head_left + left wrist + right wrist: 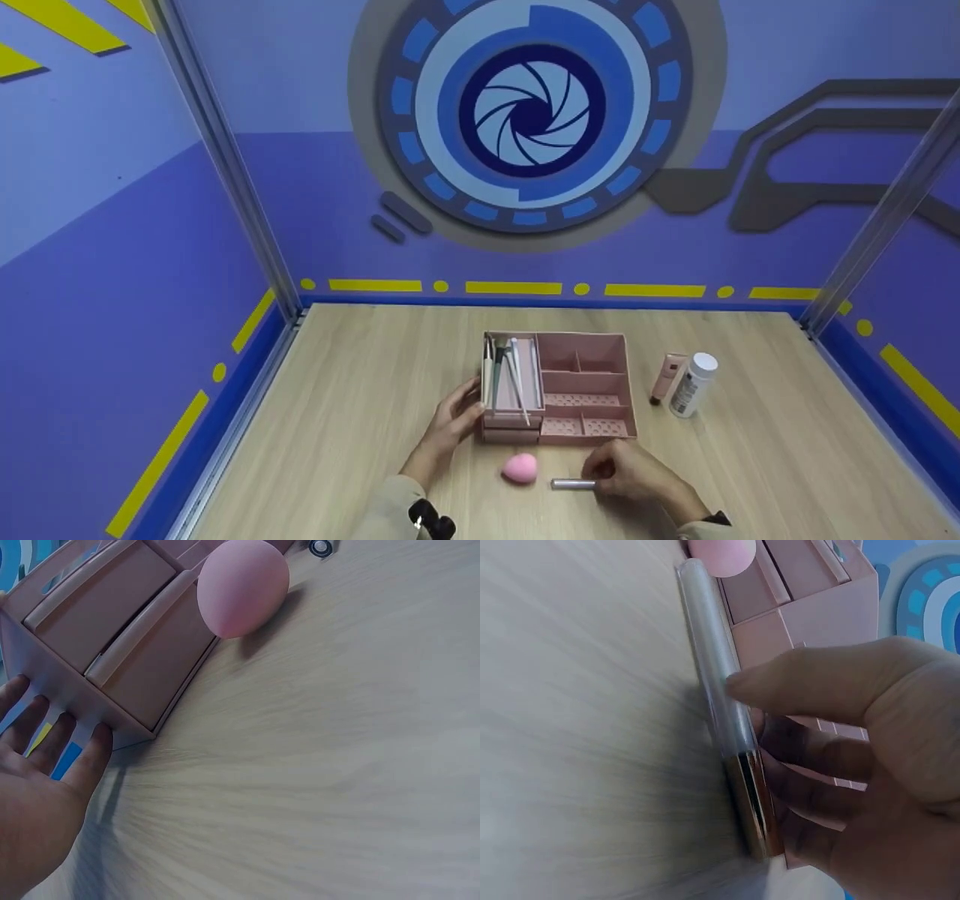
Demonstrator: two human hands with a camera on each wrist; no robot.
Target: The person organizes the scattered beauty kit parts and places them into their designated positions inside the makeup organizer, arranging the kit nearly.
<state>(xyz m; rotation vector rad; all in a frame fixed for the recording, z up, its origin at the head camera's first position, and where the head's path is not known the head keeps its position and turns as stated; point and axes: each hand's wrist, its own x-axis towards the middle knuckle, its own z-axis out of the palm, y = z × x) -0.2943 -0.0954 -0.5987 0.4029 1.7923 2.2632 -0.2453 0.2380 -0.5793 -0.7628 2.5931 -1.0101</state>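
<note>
One slim silver tube (572, 484) with a copper-coloured end is at the near side of the table (337, 390), pinched between the thumb and fingers of the right hand (637, 474); whether it touches the tabletop cannot be told. Left of it sits a pink sponge (520, 469). On the far side of both stands a pink organizer (557, 347), its left side touched by the spread fingers of the left hand (448, 421). Several brushes (499, 379) stand in its left section. Right of it, a white bottle (694, 386) stands beside a pink squeeze tube (666, 379).
</note>
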